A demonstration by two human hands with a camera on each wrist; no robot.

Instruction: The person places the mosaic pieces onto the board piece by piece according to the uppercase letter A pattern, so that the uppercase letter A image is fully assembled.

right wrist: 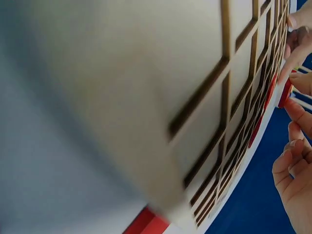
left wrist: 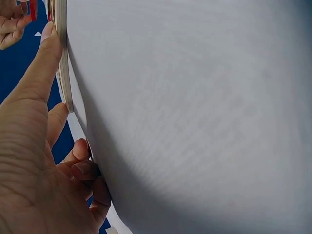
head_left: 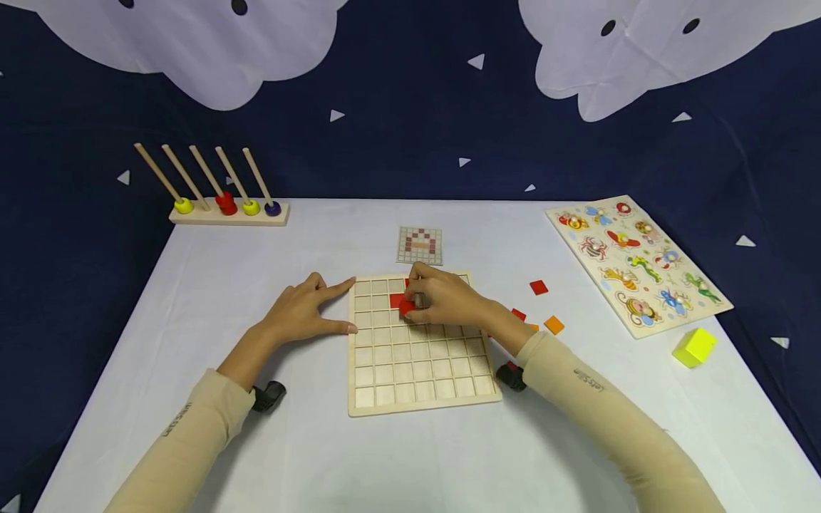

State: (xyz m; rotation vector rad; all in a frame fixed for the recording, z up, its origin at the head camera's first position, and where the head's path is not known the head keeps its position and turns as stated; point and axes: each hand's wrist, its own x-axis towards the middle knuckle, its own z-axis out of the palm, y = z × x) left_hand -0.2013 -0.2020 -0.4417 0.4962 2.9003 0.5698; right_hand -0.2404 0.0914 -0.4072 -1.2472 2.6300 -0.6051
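Note:
A wooden grid board (head_left: pixel 400 374) lies on the table. At its left edge my left hand (head_left: pixel 298 313) touches the rim with thumb and index finger spread; its other fingers are loosely bent. Above the upper part of the grid, my right hand (head_left: pixel 449 296) pinches a red square tile (right wrist: pixel 286 92) between thumb and fingertips. Close by, a red tile (head_left: pixel 396 301) sits in a cell, and another beyond it is partly hidden by the right hand. Behind the board lies a small pattern card (head_left: pixel 420 246) printed with a red and orange figure on a grid.
Loose red tiles (head_left: pixel 539 287) and orange tiles (head_left: pixel 554 325) lie right of the board, some behind the right forearm. An insect puzzle board (head_left: pixel 609 274) and a yellow block (head_left: pixel 695 348) are farther right. A peg stand (head_left: pixel 231 218) with colored rings stands back left.

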